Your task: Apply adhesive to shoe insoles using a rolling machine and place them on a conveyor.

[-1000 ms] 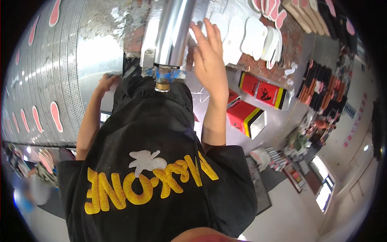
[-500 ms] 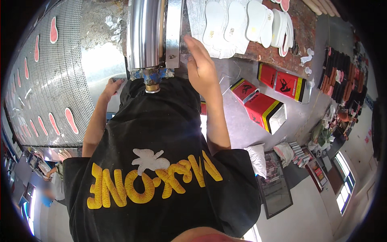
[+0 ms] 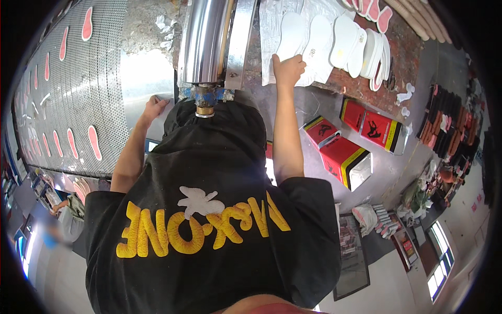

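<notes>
My right hand [image 3: 288, 72] is at the heel end of the leftmost white insole [image 3: 291, 34], with thumb and curled fingers on either side of it. Part of the heel is hidden under the hand. More white insoles [image 3: 318, 39] lie alongside on a clear plastic sheet [image 3: 269, 65]. At the edge of a smooth metal plate [image 3: 146, 78], my left hand [image 3: 155, 107] has its fingers bent together; what they hold, if anything, does not show. A shiny metal roller [image 3: 206, 42] stands between my two hands.
On the left, a mesh conveyor [image 3: 78, 99] carries several pink insoles with white rims [image 3: 94, 142]. Red and yellow cans [image 3: 340, 157] stand on the floor at right. The worn tabletop [image 3: 402, 63] bears stacked insoles [image 3: 374, 57]. Another person [image 3: 68, 214] is at the far left.
My right hand has gone from beside the roller's right side to the leftmost white insole, its fingers now curled. My left hand remains by the plate's edge. The whole view has shifted slightly.
</notes>
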Tool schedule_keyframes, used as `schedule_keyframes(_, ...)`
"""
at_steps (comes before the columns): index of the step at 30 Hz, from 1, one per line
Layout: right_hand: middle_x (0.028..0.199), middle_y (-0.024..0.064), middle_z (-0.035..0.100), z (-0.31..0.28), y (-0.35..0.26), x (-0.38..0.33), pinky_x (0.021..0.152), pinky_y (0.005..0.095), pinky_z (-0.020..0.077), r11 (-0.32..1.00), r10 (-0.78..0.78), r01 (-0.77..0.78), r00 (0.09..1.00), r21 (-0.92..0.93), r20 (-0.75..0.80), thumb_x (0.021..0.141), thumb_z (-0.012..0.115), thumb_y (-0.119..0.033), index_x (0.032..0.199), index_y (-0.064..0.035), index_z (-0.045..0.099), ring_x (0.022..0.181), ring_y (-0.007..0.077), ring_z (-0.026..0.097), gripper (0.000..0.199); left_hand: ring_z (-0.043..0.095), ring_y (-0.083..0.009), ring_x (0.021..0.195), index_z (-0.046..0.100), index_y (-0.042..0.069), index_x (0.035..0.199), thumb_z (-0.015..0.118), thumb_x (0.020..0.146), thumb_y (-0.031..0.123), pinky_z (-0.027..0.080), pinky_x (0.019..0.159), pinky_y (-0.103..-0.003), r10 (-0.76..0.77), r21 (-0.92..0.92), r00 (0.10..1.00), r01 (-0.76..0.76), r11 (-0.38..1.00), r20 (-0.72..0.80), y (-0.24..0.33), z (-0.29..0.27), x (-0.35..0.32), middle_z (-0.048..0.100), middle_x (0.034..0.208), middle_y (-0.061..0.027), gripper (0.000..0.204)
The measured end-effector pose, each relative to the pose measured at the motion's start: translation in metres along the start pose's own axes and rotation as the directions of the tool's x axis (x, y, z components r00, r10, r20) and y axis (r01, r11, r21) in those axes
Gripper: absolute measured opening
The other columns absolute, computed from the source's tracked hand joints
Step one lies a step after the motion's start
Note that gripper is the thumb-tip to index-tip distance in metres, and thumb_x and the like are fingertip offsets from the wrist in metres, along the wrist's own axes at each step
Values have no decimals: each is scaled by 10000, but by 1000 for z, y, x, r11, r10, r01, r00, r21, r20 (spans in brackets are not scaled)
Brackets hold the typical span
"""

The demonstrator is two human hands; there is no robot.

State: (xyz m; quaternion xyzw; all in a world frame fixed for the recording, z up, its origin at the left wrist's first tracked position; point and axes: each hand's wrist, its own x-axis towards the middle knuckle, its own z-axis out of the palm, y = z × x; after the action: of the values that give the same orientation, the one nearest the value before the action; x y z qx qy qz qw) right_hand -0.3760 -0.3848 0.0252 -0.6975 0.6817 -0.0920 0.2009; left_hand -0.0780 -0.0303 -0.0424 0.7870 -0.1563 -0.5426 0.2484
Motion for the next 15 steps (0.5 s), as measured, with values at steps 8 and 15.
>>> schedule_keyframes(8, 1084, 273, 473, 16, 15, 16, 869, 467, 421, 991, 2, 1, 1000, 133, -24, 674, 670, -257, 1150, 113, 378, 1046, 408, 469, 670, 451, -98, 510, 471, 43, 735, 671, 770, 309, 363, 477, -256, -49, -39, 993, 45, 998, -105, -3, 8, -3, 512, 557, -15, 334)
schedule_keyframes(15, 953, 134, 500, -11, 58, 13, 690, 326, 431, 625, 24, -136, 988, 769, 155, 783, 538, -149, 1254, 54, 393, 822, 215, 508, 534, 439, -99, 509, 479, 55, 728, 622, 807, 293, 358, 483, -250, -42, -87, 996, 35, 996, -73, 10, 5, -13, 505, 565, -7, 289)
